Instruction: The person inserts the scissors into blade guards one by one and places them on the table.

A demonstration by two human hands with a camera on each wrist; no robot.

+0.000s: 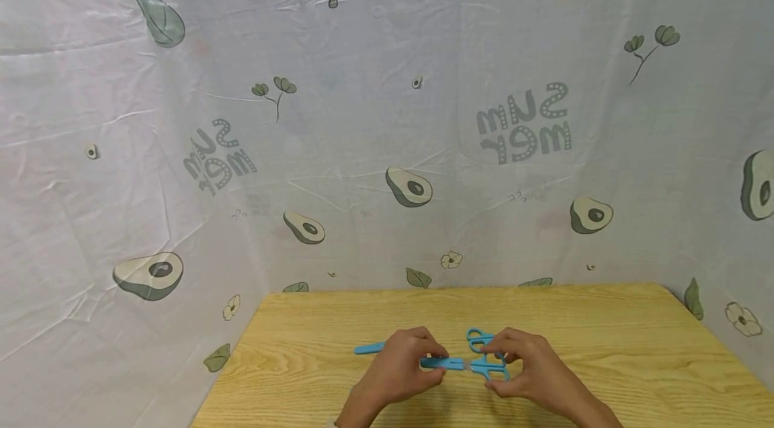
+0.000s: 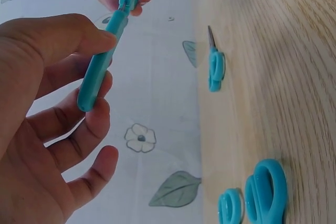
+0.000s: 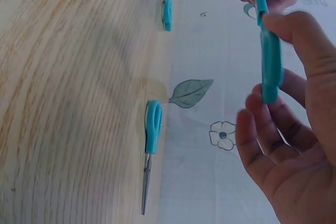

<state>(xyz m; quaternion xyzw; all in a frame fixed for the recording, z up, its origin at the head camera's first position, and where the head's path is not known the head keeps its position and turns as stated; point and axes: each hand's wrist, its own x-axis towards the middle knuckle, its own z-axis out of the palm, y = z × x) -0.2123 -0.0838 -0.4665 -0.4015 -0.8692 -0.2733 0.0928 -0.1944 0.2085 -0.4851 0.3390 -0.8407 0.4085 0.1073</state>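
My left hand pinches a blue blade cover between thumb and fingers. From the other side, my right hand grips the blue handles of a pair of scissors. The scissors point left, their blades inside the cover except for a short strip of metal showing between cover and handles. In the left wrist view the cover lies under the thumb, with the lower fingers spread loosely. The right wrist view shows the scissors' handle edge-on, held up above the table between thumb and fingers.
Another pair of blue scissors lies on the wooden table with its blades bare, just behind the right hand. More blue handles show at the left wrist view's bottom edge. A narrow blue piece is partly hidden behind the left hand. Printed curtains surround the table.
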